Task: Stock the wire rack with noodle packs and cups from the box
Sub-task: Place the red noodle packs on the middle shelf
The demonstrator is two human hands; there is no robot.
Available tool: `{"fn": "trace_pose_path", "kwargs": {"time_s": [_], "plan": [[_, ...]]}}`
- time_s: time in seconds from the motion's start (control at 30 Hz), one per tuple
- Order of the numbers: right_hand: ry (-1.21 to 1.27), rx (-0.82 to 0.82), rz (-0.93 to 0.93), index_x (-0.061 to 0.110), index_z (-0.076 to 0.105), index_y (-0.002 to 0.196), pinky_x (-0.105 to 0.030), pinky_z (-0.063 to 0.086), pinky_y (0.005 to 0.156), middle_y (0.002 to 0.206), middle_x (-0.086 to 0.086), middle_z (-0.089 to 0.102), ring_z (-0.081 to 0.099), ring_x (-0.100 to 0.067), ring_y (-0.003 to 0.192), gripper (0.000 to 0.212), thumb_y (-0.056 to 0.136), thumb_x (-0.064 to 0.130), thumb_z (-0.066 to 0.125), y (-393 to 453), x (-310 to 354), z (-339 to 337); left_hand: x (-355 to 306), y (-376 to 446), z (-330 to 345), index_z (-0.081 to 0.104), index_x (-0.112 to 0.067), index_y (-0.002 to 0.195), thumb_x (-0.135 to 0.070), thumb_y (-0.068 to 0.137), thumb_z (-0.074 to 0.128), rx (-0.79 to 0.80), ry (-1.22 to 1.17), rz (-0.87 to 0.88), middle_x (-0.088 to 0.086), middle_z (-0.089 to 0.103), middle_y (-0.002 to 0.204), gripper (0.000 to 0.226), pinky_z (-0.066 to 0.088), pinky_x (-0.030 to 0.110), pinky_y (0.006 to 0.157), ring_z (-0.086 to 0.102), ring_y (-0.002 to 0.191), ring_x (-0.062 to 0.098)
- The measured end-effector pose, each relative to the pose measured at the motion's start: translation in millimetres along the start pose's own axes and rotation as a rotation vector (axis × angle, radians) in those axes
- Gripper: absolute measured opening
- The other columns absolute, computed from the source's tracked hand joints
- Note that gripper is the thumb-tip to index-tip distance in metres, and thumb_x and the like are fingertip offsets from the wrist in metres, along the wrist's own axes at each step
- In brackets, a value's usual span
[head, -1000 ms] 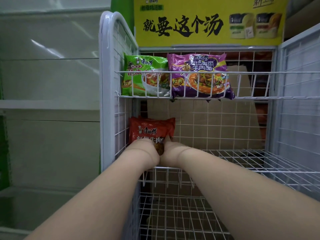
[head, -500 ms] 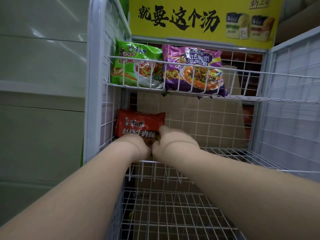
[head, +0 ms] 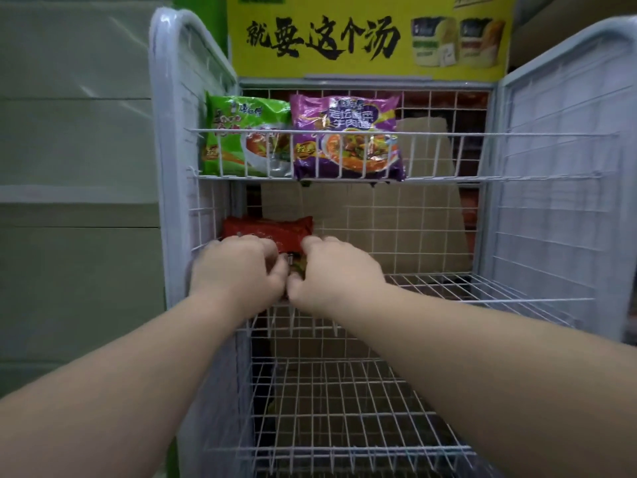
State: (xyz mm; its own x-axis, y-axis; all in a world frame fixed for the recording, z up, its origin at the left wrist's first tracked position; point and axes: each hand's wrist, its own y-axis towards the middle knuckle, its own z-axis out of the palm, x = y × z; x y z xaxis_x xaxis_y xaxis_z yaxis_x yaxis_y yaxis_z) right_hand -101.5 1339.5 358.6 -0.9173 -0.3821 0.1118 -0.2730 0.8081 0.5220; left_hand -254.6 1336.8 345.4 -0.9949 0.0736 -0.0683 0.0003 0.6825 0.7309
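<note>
A red noodle pack (head: 267, 229) stands at the left end of the middle shelf of the white wire rack (head: 482, 291). My left hand (head: 238, 270) and my right hand (head: 332, 270) both grip its lower part, fingers curled over its front, thumbs nearly touching. Most of the pack is hidden behind my hands. On the top shelf a green noodle pack (head: 246, 139) and a purple noodle pack (head: 346, 138) stand side by side at the left. The box is not in view.
A yellow sign (head: 365, 36) tops the rack. Brown cardboard (head: 406, 229) shows behind the back mesh. The bottom shelf (head: 344, 408) lies below my forearms. Pale shelving (head: 76, 132) stands to the left of the rack.
My hands have slid up over the front of the red pack, covering more of its label. The pack stays at the left of the middle shelf. The view shifted slightly.
</note>
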Motion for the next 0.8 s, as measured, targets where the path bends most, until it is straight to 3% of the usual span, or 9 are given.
{"fn": "trace_pose_path", "kwargs": {"time_s": [0.07, 0.17, 0.3, 0.47, 0.6, 0.8], "plan": [[0.026, -0.067, -0.097, 0.027, 0.054, 0.126, -0.042, 0.053, 0.091, 0.123, 0.002, 0.056, 0.056, -0.025, 0.116, 0.047, 0.085, 0.049, 0.054, -18.4, -4.6, -2.5, -2.5, -18.1, 0.8, 0.074, -0.031, 0.095, -0.045, 0.094, 0.056, -0.128, -0.089, 0.126, -0.011, 0.069, 0.09, 0.023, 0.05, 0.038, 0.077, 0.064, 0.085, 0.02], [0.108, -0.151, -0.176, 0.028, 0.054, 0.12, -0.038, 0.05, 0.098, 0.122, 0.008, 0.054, 0.052, -0.018, 0.119, 0.042, 0.08, 0.041, 0.057, -55.4, -17.6, -3.2, -15.9, -51.7, 3.2, 0.076, -0.028, 0.11, -0.033, 0.09, 0.06, -0.186, -0.192, 0.251, -0.011, 0.072, 0.099, 0.026, 0.052, 0.043, 0.081, 0.064, 0.09, 0.017], [0.143, -0.122, -0.18, 0.025, 0.043, 0.15, -0.031, 0.029, 0.123, 0.15, 0.007, 0.049, 0.037, -0.015, 0.146, 0.064, 0.089, 0.041, 0.055, -114.9, -37.8, 15.7, -38.0, -104.8, 13.2, 0.073, -0.024, 0.124, -0.027, 0.093, 0.064, -0.217, -0.324, 0.259, -0.009, 0.073, 0.117, 0.032, 0.05, 0.046, 0.098, 0.064, 0.113, 0.017], [0.111, -0.094, -0.117, 0.023, 0.026, 0.161, -0.035, 0.031, 0.123, 0.16, 0.007, 0.037, 0.029, -0.011, 0.15, 0.076, 0.092, 0.047, 0.051, -171.6, -71.5, 51.4, -71.1, -159.4, 33.6, 0.062, -0.028, 0.143, -0.035, 0.095, 0.062, -0.073, -0.39, 0.239, -0.012, 0.065, 0.138, 0.049, 0.039, 0.041, 0.117, 0.054, 0.136, 0.014], [0.081, -0.094, -0.074, 0.016, 0.033, 0.159, -0.034, 0.026, 0.125, 0.159, 0.0, 0.042, 0.032, -0.016, 0.15, 0.075, 0.093, 0.044, 0.054, -209.4, -93.7, 87.9, -97.8, -195.5, 64.7, 0.051, -0.029, 0.154, -0.029, 0.096, 0.058, 0.08, -0.378, 0.242, -0.01, 0.054, 0.155, 0.059, 0.035, 0.043, 0.123, 0.044, 0.148, 0.013], [0.161, -0.133, 0.049, 0.01, 0.039, 0.158, -0.041, 0.03, 0.123, 0.158, -0.008, 0.045, 0.037, -0.023, 0.149, 0.067, 0.096, 0.033, 0.055, -274.1, -112.9, 151.9, -124.3, -253.3, 123.6, 0.045, -0.018, 0.159, -0.025, 0.091, 0.058, 0.215, -0.466, 0.171, -0.002, 0.05, 0.16, 0.069, 0.038, 0.043, 0.121, 0.045, 0.148, 0.016]]}}
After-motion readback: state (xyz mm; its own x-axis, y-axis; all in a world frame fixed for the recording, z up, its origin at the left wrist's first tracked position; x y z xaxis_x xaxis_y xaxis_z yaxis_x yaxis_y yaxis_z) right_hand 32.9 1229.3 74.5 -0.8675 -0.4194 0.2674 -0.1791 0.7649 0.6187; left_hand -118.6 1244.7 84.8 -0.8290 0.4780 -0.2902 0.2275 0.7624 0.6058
